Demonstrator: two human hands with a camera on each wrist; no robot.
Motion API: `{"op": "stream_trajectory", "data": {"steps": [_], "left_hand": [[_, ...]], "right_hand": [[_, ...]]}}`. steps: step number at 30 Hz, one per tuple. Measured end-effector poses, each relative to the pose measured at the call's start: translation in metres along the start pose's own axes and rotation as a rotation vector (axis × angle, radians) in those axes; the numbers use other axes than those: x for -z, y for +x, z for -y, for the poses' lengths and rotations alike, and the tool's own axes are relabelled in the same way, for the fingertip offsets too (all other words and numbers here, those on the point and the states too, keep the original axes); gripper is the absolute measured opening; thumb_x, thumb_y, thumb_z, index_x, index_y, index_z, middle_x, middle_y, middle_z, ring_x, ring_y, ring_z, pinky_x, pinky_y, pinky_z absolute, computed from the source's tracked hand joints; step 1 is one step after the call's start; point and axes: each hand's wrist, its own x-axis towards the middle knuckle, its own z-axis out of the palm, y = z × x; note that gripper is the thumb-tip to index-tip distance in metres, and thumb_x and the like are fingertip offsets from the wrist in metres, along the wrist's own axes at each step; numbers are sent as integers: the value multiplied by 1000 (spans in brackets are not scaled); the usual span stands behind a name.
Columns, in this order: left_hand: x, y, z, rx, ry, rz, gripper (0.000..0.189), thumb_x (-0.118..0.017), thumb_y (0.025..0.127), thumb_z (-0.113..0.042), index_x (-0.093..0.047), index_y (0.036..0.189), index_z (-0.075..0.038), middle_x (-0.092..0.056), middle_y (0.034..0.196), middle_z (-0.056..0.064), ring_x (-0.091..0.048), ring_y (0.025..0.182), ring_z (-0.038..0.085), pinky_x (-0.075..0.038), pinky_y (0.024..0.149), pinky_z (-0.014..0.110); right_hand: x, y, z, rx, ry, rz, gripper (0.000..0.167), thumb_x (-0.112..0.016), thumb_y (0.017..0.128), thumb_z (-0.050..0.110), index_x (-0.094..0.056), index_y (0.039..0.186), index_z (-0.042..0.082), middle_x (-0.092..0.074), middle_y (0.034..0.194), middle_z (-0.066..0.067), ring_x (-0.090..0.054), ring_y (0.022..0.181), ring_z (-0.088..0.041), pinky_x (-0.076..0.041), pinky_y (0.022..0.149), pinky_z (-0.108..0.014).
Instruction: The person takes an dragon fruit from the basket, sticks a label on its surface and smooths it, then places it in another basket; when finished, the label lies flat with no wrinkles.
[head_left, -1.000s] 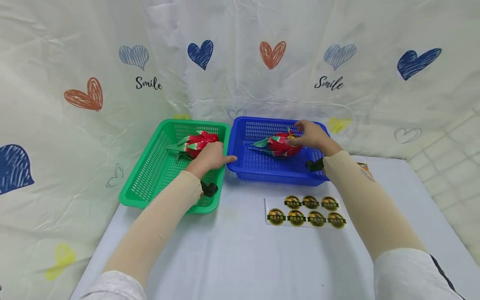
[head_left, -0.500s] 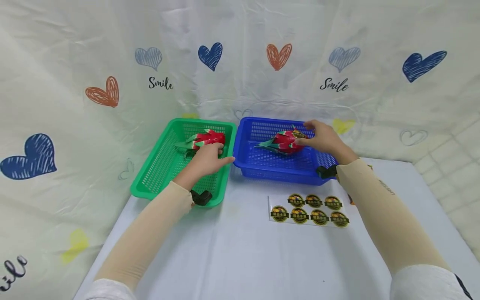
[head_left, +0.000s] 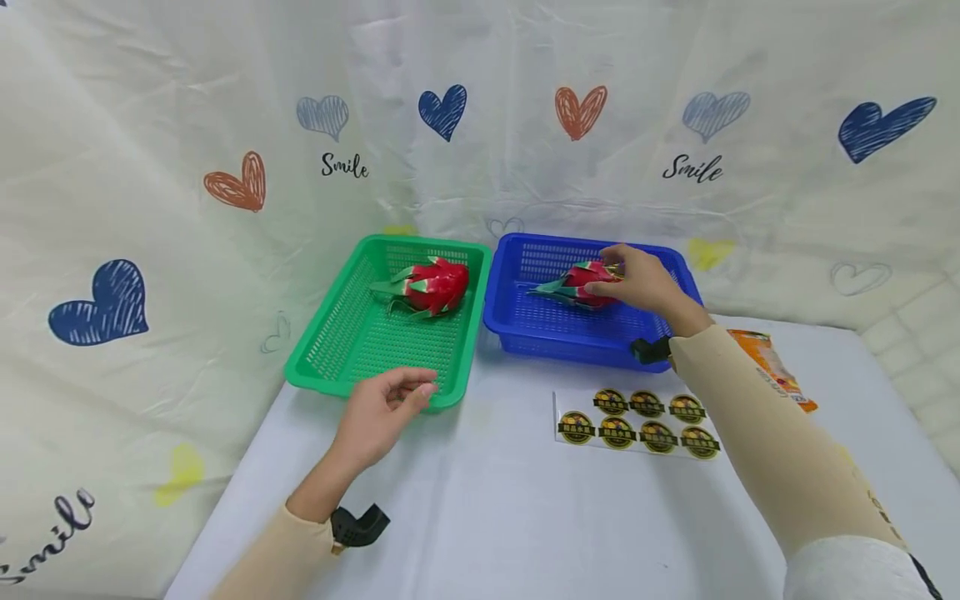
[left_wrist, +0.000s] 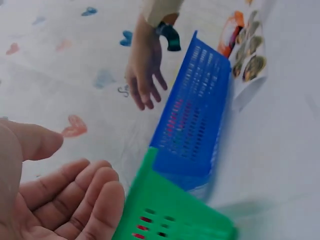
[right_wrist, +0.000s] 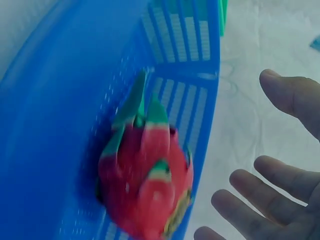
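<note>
My left hand (head_left: 378, 417) hovers by the front edge of the green basket (head_left: 375, 354), its fingers loosely bent around nothing. A red dragon fruit (head_left: 442, 287) with green-tipped scales lies in that basket, toward its back right. My right hand (head_left: 645, 283) is over the right part of the blue basket (head_left: 555, 333). Beneath it lies a second dragon fruit (right_wrist: 145, 185), with a gold and dark sticker (right_wrist: 177, 215) on its side. In the right wrist view the right hand's spread fingers (right_wrist: 250, 212) are apart from this fruit and hold nothing.
A clear sheet of round gold-black stickers (head_left: 637, 423) lies in front of the blue basket. An orange packet (head_left: 772, 367) is partly behind the right forearm. The baskets stand side by side against a heart-printed cloth (head_left: 517, 167).
My left hand has drawn back from the dragon fruit in the green basket toward the table's front. The right hand stays over the blue basket. The head view has shifted slightly left.
</note>
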Motion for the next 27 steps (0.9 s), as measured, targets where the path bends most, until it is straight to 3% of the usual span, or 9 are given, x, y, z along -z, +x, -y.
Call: {"op": "stream_trajectory", "data": {"steps": [5, 10, 13, 17, 21, 27], "left_hand": [[-2, -18, 27, 140, -215, 11, 31, -63, 105, -26, -74, 119, 0, -78, 109, 21, -73, 85, 14, -62, 78, 26], [-1, -15, 52, 295, -365, 42, 52, -52, 110, -36, -69, 121, 12, -78, 104, 16, -73, 85, 13, -62, 78, 25], [-1, -11, 61, 345, -445, 35, 57, -49, 110, -40, -67, 121, 13, -78, 100, 10, -73, 85, 14, -62, 78, 25], [-4, -7, 67, 372, -555, 25, 58, -50, 110, -40, -65, 121, 16, -77, 95, 3, -71, 85, 13, -61, 78, 25], [-8, -7, 68, 366, -601, 26, 57, -51, 110, -38, -64, 120, 17, -77, 93, 0, -71, 85, 12, -61, 78, 24], [-8, -10, 70, 370, -630, 13, 59, -54, 109, -40, -64, 120, 18, -78, 92, 0, -72, 85, 12, -61, 78, 24]], "right_hand": [[-20, 15, 27, 82, 11, 21, 75, -73, 98, 34, -40, 156, 1, -48, 156, -26, -52, 138, -45, -48, 111, -61], [-45, 41, 64, 164, 19, 56, 70, -74, 97, 34, -46, 153, 2, -54, 152, -23, -55, 137, -42, -47, 114, -58], [-62, 58, 92, 205, 21, 85, 67, -74, 96, 34, -50, 150, 2, -57, 149, -22, -56, 137, -41, -49, 113, -55], [-84, 79, 126, 247, 9, 125, 64, -74, 96, 33, -53, 148, 1, -59, 147, -22, -56, 136, -39, -50, 112, -52], [-106, 100, 151, 279, -26, 166, 66, -73, 97, 33, -51, 149, -1, -57, 150, -21, -55, 138, -36, -48, 114, -50], [-136, 125, 173, 265, -73, 224, 64, -75, 94, 32, -52, 144, -2, -65, 130, -19, -64, 108, -30, -56, 92, -41]]}}
